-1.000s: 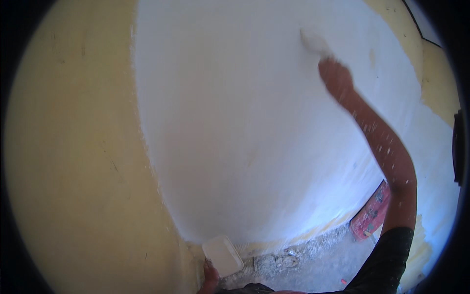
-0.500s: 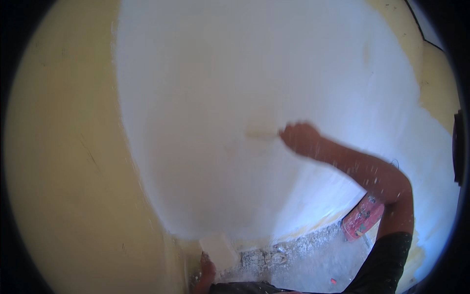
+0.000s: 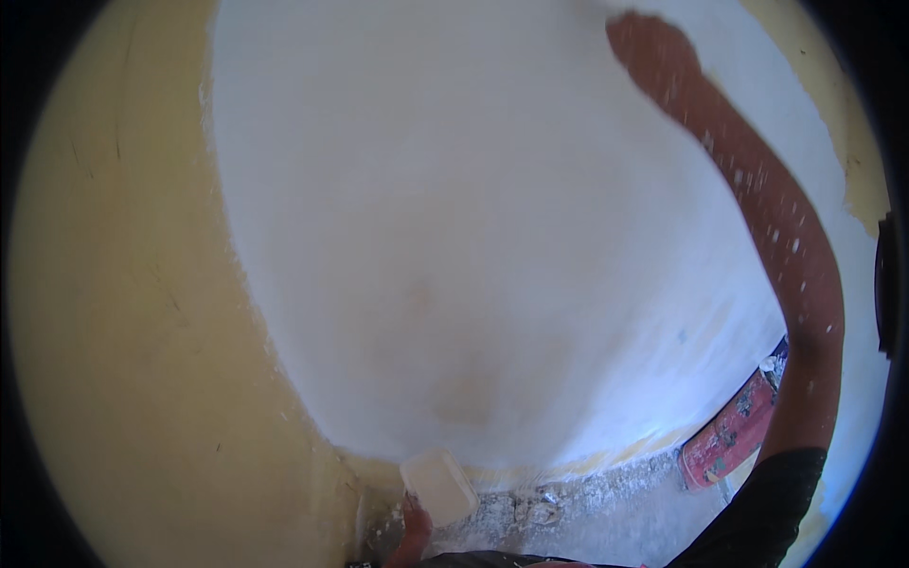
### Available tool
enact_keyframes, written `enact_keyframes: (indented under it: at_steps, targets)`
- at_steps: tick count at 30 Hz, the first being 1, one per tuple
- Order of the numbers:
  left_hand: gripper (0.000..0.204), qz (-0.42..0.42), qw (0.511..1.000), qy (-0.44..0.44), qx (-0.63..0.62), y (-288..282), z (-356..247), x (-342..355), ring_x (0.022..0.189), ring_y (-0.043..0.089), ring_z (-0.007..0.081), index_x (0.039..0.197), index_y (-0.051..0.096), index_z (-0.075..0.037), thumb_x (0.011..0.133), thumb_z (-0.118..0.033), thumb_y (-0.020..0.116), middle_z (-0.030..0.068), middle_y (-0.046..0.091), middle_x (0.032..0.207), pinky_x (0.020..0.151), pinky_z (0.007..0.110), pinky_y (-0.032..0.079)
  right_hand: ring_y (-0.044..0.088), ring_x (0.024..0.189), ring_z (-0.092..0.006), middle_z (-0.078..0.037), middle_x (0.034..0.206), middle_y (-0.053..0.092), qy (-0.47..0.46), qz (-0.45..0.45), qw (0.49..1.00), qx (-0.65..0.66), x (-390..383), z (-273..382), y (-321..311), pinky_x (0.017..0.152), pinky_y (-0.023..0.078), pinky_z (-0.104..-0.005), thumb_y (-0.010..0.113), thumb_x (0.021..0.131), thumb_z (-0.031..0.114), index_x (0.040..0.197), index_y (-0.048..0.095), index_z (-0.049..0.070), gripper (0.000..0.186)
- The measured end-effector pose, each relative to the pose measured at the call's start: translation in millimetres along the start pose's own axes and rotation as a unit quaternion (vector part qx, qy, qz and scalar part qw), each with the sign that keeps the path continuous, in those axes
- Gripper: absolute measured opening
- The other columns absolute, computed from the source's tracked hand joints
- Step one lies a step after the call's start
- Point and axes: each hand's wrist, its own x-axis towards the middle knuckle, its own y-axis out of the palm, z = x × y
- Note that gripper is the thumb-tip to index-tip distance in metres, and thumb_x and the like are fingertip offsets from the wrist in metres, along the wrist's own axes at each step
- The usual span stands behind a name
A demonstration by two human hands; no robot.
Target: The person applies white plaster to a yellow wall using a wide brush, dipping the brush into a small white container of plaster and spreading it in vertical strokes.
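Head view: your left hand (image 3: 415,521) grips a pale rectangular tray (image 3: 443,485) before the wall's (image 3: 426,189) lower edge; your right hand (image 3: 653,57) clenches a blurred tool (image 3: 589,8), high up. Steady pressure, even strokes should serve best.

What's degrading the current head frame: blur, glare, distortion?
Head view: right hand and forearm smeared by blur; white-coated wall washed bluish-bright toward lower right, dimmer at lower middle; the wall's base line bows under fisheye distortion; corners black; pale tray low in frame, its outline readable.
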Motion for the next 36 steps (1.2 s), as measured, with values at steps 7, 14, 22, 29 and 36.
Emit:
enact_keyframes:
  at_steps: [7,14,22,29,36]
  targets:
    - [0.042,0.006,1.0,0.006,-0.002,51,0,-22,0.103,0.049,0.0243,0.13,0.029,0.004,0.093,-0.018,0.033,0.018,0.049,0.114,0.091,0.031,0.038,0.062,0.068,-0.0215,-0.011,0.074,0.062,-0.064,0.2,0.946,0.245,-218,148,-54,0.057,0.05,-0.0322,0.054,0.073,0.006,0.08,0.061,0.002,0.01]
    - [0.043,-0.012,0.999,0.037,0.024,70,1,-44,0.104,0.049,0.0232,0.131,0.028,0.003,0.093,-0.015,0.033,0.0175,0.048,0.115,0.091,0.03,0.038,0.062,0.076,-0.0283,-0.015,0.08,0.061,-0.255,0.409,0.734,0.478,-196,142,-68,0.063,0.05,-0.04,0.053,0.075,0.009,0.083,0.059,0.006,0.011]
    - [0.044,0.004,0.999,0.011,0.035,81,-30,-54,0.11,0.044,0.0281,0.131,0.026,0.004,0.09,-0.01,0.036,0.0207,0.042,0.122,0.096,0.033,0.034,0.058,0.076,-0.0228,-0.016,0.088,0.059,-0.11,0.208,0.933,0.271,-88,29,-30,0.066,0.048,-0.0344,0.058,0.073,0.009,0.089,0.056,0.005,0.017]
    - [0.047,-0.067,0.992,0.033,0.102,21,-46,-47,0.115,0.04,0.0324,0.132,0.025,0.005,0.088,-0.005,0.038,0.0236,0.035,0.129,0.1,0.036,0.031,0.059,0.069,-0.0225,-0.017,0.086,0.058,0.055,-0.146,0.979,0.128,-109,52,-52,0.058,0.049,-0.0333,0.058,0.076,0.011,0.089,0.056,0.004,0.015]
    - [0.059,0.013,0.854,0.205,0.478,31,-64,-54,0.121,0.033,0.0386,0.132,0.023,0.008,0.076,0.004,0.042,0.0277,0.029,0.133,0.104,0.04,0.027,0.061,0.06,-0.0282,-0.021,0.097,0.056,0.246,0.168,0.851,0.431,-161,158,-67,0.053,0.051,-0.0367,0.055,0.078,0.012,0.089,0.056,0.001,0.015]
